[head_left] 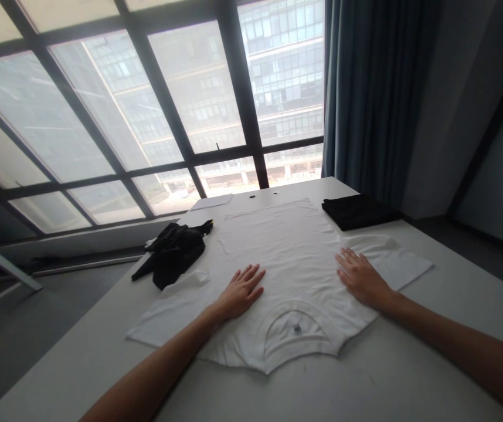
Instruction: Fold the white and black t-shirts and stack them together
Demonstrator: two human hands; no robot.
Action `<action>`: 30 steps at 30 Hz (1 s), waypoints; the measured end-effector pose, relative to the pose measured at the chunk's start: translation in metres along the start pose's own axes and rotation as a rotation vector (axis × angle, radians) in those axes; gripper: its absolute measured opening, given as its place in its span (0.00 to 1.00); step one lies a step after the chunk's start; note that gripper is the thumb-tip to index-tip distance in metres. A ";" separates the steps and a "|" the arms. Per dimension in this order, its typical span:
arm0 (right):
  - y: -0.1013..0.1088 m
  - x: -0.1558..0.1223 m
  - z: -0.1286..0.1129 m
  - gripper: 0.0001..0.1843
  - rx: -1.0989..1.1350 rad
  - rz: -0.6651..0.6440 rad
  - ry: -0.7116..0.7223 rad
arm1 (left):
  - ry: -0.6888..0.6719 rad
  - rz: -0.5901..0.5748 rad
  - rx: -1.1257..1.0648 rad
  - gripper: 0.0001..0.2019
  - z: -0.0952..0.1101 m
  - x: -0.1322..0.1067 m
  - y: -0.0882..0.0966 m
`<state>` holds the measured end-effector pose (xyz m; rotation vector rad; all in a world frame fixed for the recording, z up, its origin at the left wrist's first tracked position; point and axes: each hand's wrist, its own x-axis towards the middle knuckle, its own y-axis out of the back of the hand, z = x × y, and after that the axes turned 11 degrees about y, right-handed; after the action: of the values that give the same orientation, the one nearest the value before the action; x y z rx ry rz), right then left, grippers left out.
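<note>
A white T-shirt [291, 252] lies spread out on the white table, its neckline facing me and both sleeves stretched to the sides. Small wrinkles run across the chest, and a dark label shows inside the collar. My left hand [240, 292] rests flat on the shirt left of the neckline, fingers extended. Over on the right, my right hand [361, 276] lies flat near the base of the right sleeve, its fingers also stretched out. Neither hand grips the fabric.
On the left edge of the table [466, 281] sits a crumpled black garment [176, 249]. A folded black cloth [359, 211] lies at the back right. A flat white sheet [211, 201] is at the far end, before the windows. A blue curtain [370, 99] hangs behind.
</note>
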<state>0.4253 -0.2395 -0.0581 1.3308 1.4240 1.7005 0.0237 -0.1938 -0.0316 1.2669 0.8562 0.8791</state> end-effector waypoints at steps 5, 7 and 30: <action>0.005 -0.001 -0.016 0.30 0.231 -0.112 0.349 | 0.002 0.003 -0.003 0.31 0.001 0.000 0.000; 0.002 -0.001 -0.014 0.30 0.237 -0.153 0.324 | 0.004 -0.002 0.001 0.31 0.001 -0.001 0.000; -0.006 0.003 0.011 0.30 0.088 -0.049 -0.002 | -0.006 0.018 -0.021 0.30 -0.002 0.002 -0.003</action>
<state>0.4335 -0.2304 -0.0632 1.3333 1.5337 1.6211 0.0232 -0.1918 -0.0347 1.2599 0.8300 0.8959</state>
